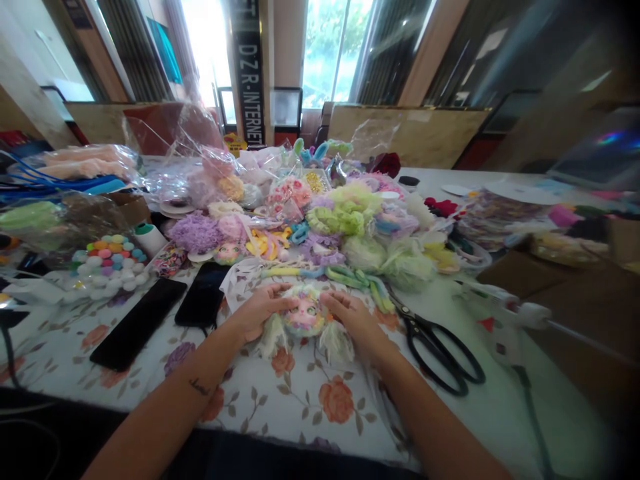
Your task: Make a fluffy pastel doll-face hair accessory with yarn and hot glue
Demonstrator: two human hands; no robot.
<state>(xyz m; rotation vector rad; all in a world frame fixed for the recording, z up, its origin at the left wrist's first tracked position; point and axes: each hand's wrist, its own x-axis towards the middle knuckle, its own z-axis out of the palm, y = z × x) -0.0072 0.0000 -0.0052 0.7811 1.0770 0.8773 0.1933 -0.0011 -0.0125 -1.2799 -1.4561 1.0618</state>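
Note:
A small doll head (305,312) with a pink face, green eyes and pale fluffy hair lies face up on the flowered cloth (300,393). Two pale tufts hang from its lower sides. My left hand (261,310) grips its left edge, fingers curled at the top. On the opposite edge, my right hand (353,320) closes its thumb and fingers. Just behind the head runs a blue, yellow and green fuzzy cord (350,277). Black-handled scissors (435,347) rest to the right of my right hand.
Two black phones (137,323) lie at the left. Behind the hands spreads a heap of fluffy yarn (345,210), flowers and plastic bags. A tray of coloured pompoms (110,267) stands at far left. At right sits a glue gun (510,327) with its cable, near a cardboard box (575,320).

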